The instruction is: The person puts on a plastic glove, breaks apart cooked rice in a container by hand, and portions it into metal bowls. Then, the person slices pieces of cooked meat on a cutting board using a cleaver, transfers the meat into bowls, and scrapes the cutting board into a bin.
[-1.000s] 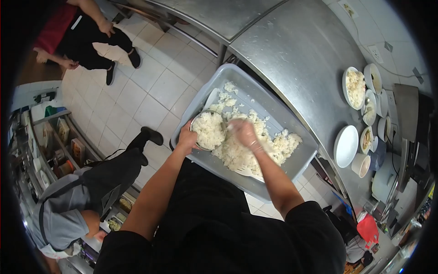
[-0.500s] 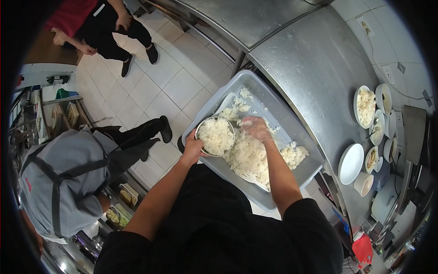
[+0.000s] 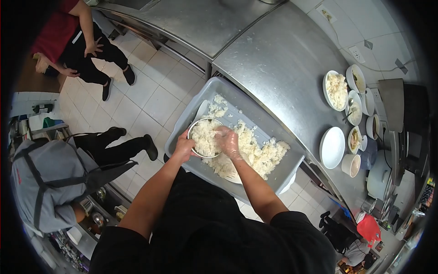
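L hand [image 3: 184,148] grips metal bowl [image 3: 200,155] by its side; bowl's approx. upright over near-left part of gray tub [image 3: 246,104], full of white rice [image 3: 204,137]. R hand [image 3: 228,141], in clear glove, is at bowl's right side w/ fingers on the rice, over tub too; can't tell if it's closed on any. Loose rice [image 3: 269,155] is heaped along tub floor, mostly mid to right. White utensil [image 3: 202,109] lies at tub's left end, partly under rice. Steel counter [image 3: 273,59] runs along tub's far side; dishes on it, well right of tub, incl. rice-filled bowl [image 3: 336,91] & white oval bowl [image 3: 331,148]. Co-worker in gray shirt [image 3: 50,182] is well left of tub; another, red top [image 3: 54,27], stands farther off, beyond tub's far-left corner.
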